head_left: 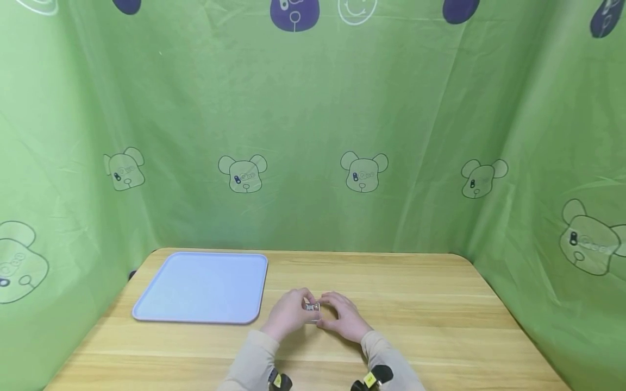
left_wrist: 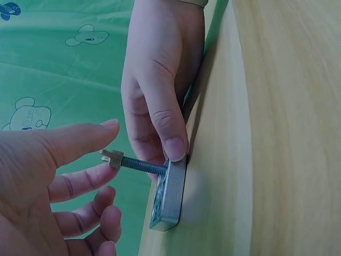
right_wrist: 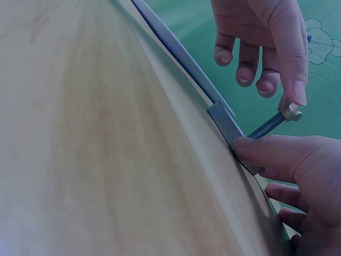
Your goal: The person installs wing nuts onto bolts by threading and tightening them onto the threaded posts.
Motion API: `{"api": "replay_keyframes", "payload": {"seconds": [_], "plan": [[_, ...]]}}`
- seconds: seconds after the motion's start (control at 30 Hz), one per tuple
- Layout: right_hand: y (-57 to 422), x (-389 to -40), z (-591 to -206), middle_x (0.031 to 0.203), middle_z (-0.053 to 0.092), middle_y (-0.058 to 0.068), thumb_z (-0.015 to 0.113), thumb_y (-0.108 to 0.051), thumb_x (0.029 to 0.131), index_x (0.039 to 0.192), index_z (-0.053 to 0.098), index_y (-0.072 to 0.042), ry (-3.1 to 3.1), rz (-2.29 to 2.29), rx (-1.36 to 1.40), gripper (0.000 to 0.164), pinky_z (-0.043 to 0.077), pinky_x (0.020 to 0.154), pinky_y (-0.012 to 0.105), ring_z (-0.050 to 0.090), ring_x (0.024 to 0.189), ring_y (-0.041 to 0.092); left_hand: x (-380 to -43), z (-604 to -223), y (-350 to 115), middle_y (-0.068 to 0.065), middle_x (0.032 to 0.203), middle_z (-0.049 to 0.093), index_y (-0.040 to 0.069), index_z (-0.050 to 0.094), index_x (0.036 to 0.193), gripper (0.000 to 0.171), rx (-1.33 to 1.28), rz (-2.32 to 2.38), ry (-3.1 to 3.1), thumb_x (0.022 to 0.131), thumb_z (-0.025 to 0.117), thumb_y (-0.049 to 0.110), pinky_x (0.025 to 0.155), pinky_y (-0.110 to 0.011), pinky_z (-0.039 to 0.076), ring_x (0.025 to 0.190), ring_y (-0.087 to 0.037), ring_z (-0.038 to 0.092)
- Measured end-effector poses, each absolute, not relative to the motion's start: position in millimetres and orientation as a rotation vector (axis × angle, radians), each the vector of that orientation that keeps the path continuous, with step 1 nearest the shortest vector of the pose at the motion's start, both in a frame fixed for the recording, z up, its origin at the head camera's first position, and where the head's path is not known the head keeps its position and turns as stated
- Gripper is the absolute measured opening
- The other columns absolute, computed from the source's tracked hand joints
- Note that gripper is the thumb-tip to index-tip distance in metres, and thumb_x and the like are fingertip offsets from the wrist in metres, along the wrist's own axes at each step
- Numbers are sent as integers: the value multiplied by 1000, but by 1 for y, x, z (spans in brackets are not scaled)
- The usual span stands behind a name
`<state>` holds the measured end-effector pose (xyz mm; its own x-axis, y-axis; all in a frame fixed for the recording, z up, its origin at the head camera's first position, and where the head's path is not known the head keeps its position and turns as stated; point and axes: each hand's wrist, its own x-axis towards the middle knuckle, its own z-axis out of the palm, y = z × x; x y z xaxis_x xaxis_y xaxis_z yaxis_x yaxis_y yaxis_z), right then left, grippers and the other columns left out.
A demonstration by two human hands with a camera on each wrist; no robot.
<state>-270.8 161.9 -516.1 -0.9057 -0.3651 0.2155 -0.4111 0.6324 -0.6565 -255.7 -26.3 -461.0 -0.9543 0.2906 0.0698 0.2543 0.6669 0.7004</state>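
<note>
In the head view, my left hand (head_left: 288, 313) and right hand (head_left: 346, 319) meet over a small metal block (left_wrist: 175, 193) at the table's middle front. A threaded bolt (left_wrist: 141, 165) sticks up out of the block, with a brassy winged piece (left_wrist: 112, 159) at its free end. The right hand grips one end of the block, its thumb (right_wrist: 266, 152) on the near edge. My left index fingertip lies right at the winged piece; the left thumb (left_wrist: 85, 140) is spread apart from it. The other left fingers are loosely bent.
A pale blue rectangular tray (head_left: 202, 288) lies on the wooden table (head_left: 415, 293) to the left of the hands. Green curtains (head_left: 313, 108) with bear prints enclose the table at the back and both sides.
</note>
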Motion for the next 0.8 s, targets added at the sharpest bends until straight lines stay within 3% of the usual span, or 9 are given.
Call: {"api": "replay_keyframes", "payload": {"seconds": [0.8], "plan": [[162,-271,-517,138,54,17,78,-31,78,122,62,-13,-2775,1131,662,51,23,110,66,44,133,42,-252,-461,-22,0,79,55,14,69,98,14,559,1122,2924,84,72,17,58,-26,40,67,-11,48]]}}
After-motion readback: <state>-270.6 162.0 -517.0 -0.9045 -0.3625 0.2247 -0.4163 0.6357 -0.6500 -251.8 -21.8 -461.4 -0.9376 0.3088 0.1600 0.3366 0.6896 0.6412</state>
